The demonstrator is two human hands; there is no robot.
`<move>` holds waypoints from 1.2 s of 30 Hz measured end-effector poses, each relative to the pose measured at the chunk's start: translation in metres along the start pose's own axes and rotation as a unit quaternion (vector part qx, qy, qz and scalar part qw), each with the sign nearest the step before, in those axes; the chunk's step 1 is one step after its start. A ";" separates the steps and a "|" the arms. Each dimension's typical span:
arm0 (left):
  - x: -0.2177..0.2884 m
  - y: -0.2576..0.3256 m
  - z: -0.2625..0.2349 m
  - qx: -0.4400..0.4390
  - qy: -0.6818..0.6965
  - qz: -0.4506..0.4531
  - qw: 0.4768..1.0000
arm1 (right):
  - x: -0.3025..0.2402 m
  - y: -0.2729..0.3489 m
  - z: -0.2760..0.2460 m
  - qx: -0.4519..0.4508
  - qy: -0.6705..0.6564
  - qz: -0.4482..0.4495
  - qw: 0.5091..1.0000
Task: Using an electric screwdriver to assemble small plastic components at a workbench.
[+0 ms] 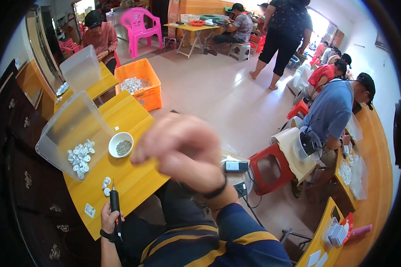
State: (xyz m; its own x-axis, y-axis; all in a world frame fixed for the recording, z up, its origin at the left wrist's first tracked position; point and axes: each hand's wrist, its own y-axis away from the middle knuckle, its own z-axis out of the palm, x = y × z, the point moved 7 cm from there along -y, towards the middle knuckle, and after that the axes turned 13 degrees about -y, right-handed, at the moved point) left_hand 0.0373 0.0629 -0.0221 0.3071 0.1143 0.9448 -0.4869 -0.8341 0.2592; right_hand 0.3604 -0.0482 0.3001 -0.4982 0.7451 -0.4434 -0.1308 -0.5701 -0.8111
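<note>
A yellow wooden bench (133,178) runs along the left of a busy tiled workroom, where other people sit at similar benches on the right and at a table at the far end, and a pink plastic chair (142,24) stands far left. On the bench a tilted clear plastic bin (71,129) spills small white round parts (80,158), with a small white bowl of grey bits (120,144) just to its right and two more white parts near the bench's near edge. An orange plastic crate (140,82) of pale parts sits on the floor beyond. At the near edge, the left hand (110,220) has its fingers wrapped around a slim black pen-shaped tool with a metal tip (115,200), held upright, tip toward the bench. The right hand (182,151) is raised close to the camera, blurred, fingers loosely curled and holding nothing visible, a dark band on its wrist.
</note>
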 end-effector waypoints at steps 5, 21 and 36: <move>-0.010 -0.001 0.002 -0.002 0.031 0.002 1.000 | -0.059 -0.021 0.025 -0.080 -0.140 -0.098 0.982; 0.003 0.000 0.002 0.006 0.012 0.009 1.000 | -0.109 0.047 0.105 0.104 0.149 -0.186 0.965; -0.006 0.015 -0.008 0.009 0.038 0.019 0.999 | -0.154 0.092 0.076 0.056 0.082 -0.182 0.978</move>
State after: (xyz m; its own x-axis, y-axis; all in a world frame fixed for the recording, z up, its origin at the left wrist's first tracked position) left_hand 0.0213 0.0542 -0.0225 0.2248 0.1223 0.9667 -0.4827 -0.8478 0.2196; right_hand 0.3598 -0.2416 0.3229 -0.2579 0.9463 -0.1949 -0.3725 -0.2835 -0.8837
